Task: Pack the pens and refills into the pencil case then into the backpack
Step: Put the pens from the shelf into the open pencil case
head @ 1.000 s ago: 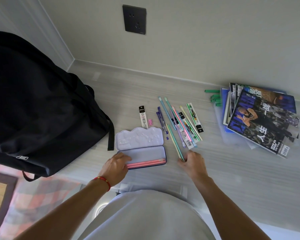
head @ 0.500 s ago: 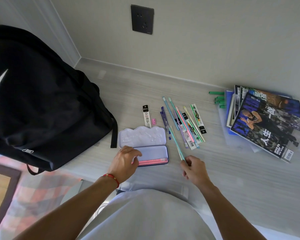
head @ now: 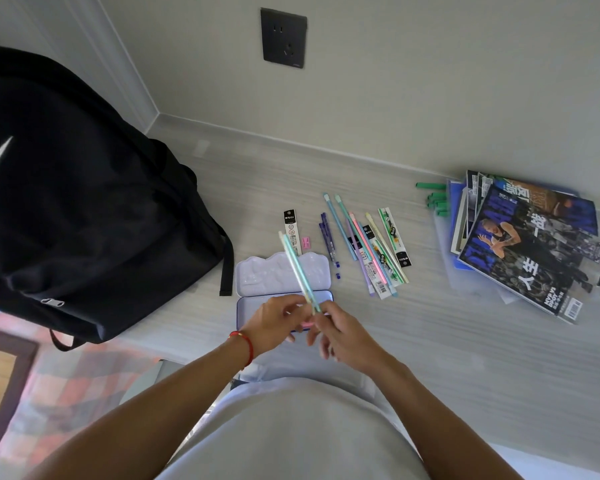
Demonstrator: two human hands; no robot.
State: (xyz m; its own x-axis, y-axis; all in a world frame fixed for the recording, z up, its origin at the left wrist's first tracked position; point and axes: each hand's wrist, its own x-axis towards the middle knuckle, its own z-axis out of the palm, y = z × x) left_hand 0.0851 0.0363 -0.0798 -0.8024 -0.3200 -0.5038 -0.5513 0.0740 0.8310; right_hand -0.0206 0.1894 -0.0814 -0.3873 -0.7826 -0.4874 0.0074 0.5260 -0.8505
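Both hands meet over the open pencil case (head: 257,271) on the pale surface (head: 430,341). The right hand (head: 340,336) pinches the near end of a mint-green pen (head: 297,268), which slants up over the lid; the left hand (head: 274,320) has its fingers curled beside it, whether touching the pen I cannot tell. More pens and refills (head: 364,251) lie just right of the case, the black backpack (head: 84,202) to its left

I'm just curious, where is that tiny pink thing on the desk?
In the head view, the small pink piece lies on the desk just beyond the open pencil case, between the black-topped refill pack on its left and the purple pens.
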